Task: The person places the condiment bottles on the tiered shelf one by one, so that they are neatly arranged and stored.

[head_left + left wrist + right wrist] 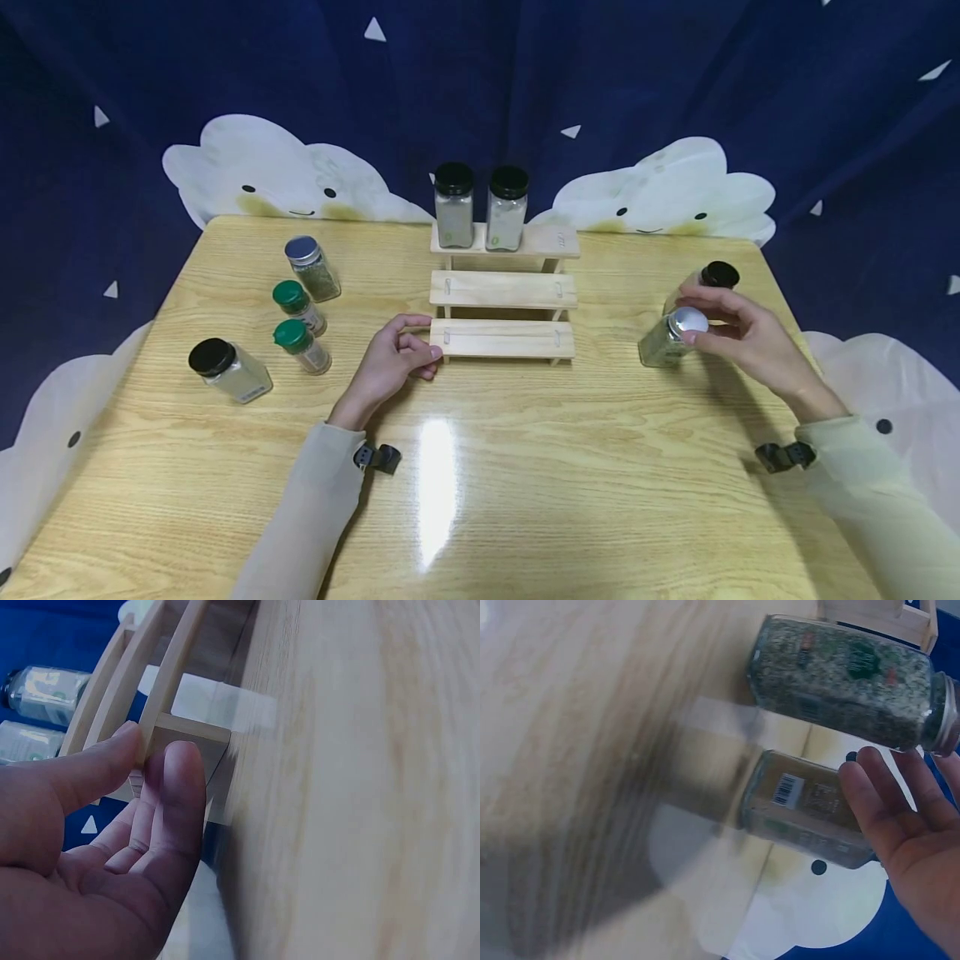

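Observation:
My left hand (395,354) pinches the left end of the lowest shelf of a three-step wooden rack (501,338) between thumb and fingers; the left wrist view shows the thumb (105,761) against its edge. At the right, my right hand (742,337) holds a silver-capped glass jar (663,345) by its cap, thumb in front and fingers behind. Green dried herbs fill this jar (840,679) in the right wrist view. Just behind it stands a black-capped jar (717,275) with tan powder, partly hidden by my fingers.
Two black-capped jars (454,208) stand on the rack's top shelf. On the left side of the table (570,483) are a silver-capped jar (318,277), two green-capped shakers (311,357) and a black-capped jar (242,377). A dark blue curtain (480,75) hangs behind.

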